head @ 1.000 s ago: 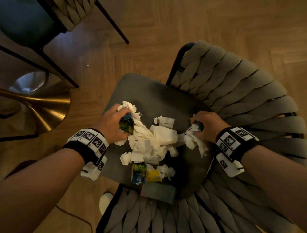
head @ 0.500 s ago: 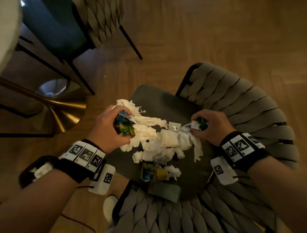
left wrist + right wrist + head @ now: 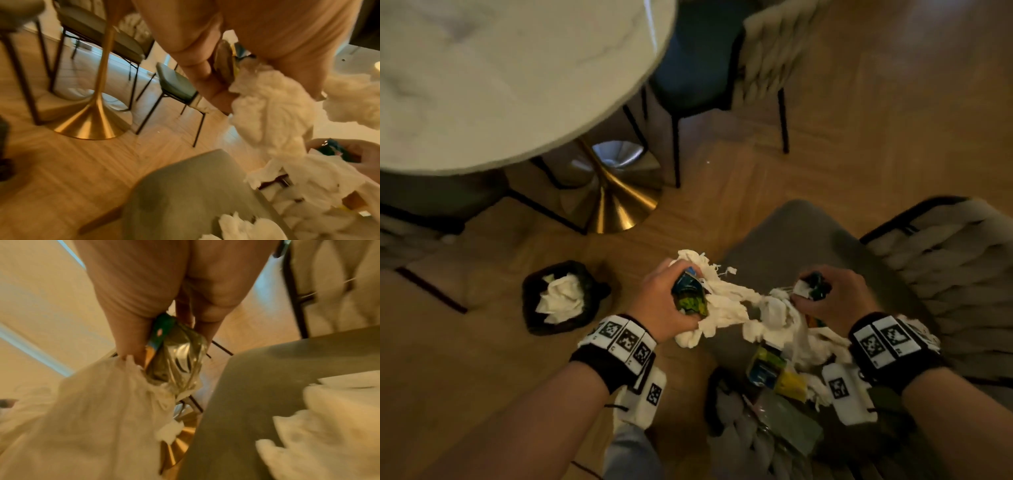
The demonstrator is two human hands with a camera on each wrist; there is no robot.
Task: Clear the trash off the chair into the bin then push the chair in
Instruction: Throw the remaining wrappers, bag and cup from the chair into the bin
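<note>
Left hand (image 3: 671, 301) gripped a wrapper (image 3: 690, 294) with tissue (image 3: 726, 305); right hand (image 3: 825, 298) gripped another wrapper and tissue. Both were over the chair (image 3: 791, 240) seat. Bin (image 3: 561, 298) sat on the floor to the left, nearer the left hand. Head view alone showed the bin; right wrist view showed the wrapper's foil lining (image 3: 180, 356).

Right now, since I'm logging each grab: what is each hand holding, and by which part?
Left hand grips a crumpled blue-green wrapper and white tissue bunched around it. Right hand grips a dark green wrapper with tissue, by the upper ends.
</note>
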